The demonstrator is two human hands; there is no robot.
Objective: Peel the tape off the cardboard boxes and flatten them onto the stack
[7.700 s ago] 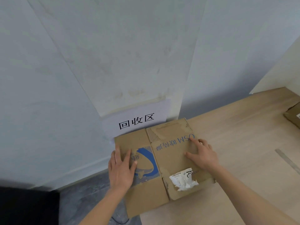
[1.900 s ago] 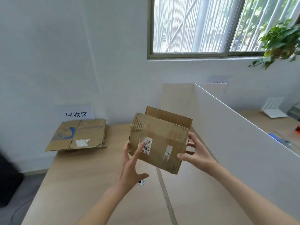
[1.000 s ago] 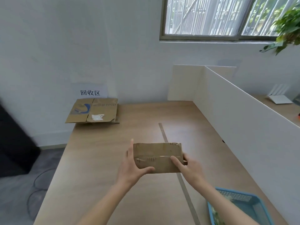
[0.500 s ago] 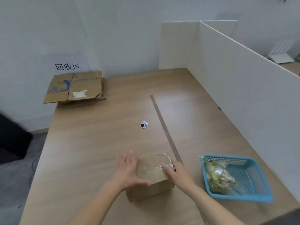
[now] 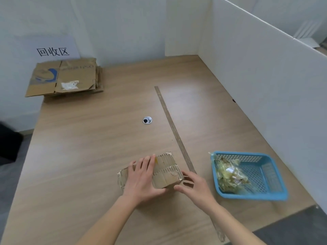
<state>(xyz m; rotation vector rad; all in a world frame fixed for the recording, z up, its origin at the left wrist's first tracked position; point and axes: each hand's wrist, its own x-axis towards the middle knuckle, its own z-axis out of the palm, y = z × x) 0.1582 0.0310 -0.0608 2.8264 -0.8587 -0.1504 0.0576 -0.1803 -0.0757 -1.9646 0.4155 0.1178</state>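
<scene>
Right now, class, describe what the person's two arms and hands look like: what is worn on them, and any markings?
Both forearms are bare up to the frame edge, with no sleeve showing. The left hand and right hand wear no gloves; no ring, watch, bracelet or marking is visible on either.

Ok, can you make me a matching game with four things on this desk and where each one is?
Things:
1. box
2. stack
3. basket
4. left hand

Places:
A. far left corner, under the sign
B. near right, holding crumpled tape
C. flat on top of the box
D. near middle of the desk, between both hands

Pairs: 1-D, 2-A, 3-B, 4-C
</scene>
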